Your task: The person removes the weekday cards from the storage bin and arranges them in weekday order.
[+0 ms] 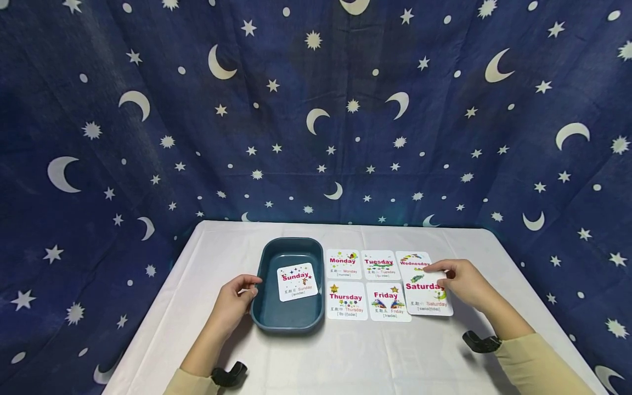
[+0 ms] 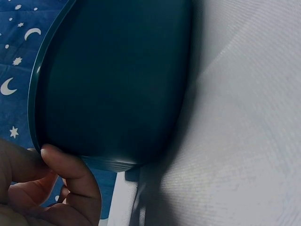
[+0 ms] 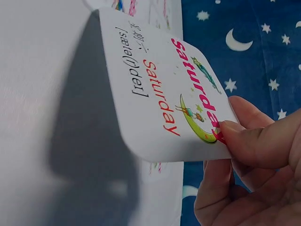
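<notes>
My right hand (image 1: 466, 282) pinches the Saturday card (image 1: 427, 299) at its upper right edge. In the right wrist view the Saturday card (image 3: 155, 94) is tilted, with its shadow on the cloth. From the head view it overlaps the lower part of the Wednesday card (image 1: 413, 258). My left hand (image 1: 236, 302) grips the rim of the dark teal tray (image 1: 288, 323) at its left side, thumb and fingers at the edge in the left wrist view. Inside the tray lies the Sunday card (image 1: 297, 282), slightly turned.
Left of the Wednesday card are the Monday card (image 1: 342, 264) and Tuesday card (image 1: 380, 265). Below them lie the Thursday card (image 1: 346, 302) and Friday card (image 1: 388, 303). A white cloth (image 1: 365, 356) covers the table; a blue star-and-moon curtain (image 1: 345, 153) hangs behind.
</notes>
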`<state>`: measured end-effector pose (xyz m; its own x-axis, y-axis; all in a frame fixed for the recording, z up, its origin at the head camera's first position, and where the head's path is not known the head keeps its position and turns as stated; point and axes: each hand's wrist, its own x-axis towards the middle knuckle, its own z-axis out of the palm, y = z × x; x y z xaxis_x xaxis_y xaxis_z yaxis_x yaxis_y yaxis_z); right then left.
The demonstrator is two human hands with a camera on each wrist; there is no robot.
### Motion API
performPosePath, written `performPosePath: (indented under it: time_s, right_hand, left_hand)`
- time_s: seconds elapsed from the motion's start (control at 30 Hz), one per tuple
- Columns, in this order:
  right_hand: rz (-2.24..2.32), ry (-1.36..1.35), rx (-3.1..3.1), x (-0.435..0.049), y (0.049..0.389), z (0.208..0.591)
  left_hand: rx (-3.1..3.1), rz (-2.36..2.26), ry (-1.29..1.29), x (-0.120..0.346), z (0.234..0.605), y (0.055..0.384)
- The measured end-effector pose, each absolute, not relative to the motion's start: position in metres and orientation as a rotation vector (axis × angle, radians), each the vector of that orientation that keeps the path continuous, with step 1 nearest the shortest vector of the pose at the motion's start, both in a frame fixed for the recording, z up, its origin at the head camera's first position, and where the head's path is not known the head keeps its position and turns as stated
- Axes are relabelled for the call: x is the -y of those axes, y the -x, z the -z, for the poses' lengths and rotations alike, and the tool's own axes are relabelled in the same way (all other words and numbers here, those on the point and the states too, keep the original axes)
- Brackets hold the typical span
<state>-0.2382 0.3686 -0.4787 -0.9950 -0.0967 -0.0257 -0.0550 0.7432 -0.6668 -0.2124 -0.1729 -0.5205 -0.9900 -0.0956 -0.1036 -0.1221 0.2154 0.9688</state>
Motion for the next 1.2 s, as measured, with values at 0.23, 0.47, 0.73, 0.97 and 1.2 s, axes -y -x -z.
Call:
performPosePath:
  time_s: [0.23, 0.47, 0.73, 0.97, 1.2]
  right_hand:
    - [1.091, 0.111, -2.873, -0.378, 0.239, 0.485]
    - [1.080, 0.044, -2.856, -0.382, 0.244, 0.496]
    - [1.030, 0.008, -2.884, -0.381, 0.245, 0.509]
    - [1.014, -0.026, -2.871, -0.378, 0.245, 0.514]
    - [0.945, -0.069, -2.891, -0.374, 0.246, 0.517]
  left_hand:
    - [-2.423, -1.951, 0.221, 0.173, 0.520, 0.212]
    - [-2.429, -1.944, 0.215, 0.174, 0.520, 0.212]
    - [-2.427, -1.948, 0.227, 0.173, 0.521, 0.212]
    - [-2.428, -1.944, 0.228, 0.172, 0.520, 0.211]
    - [-2.437, -1.938, 0.226, 0.172, 0.520, 0.212]
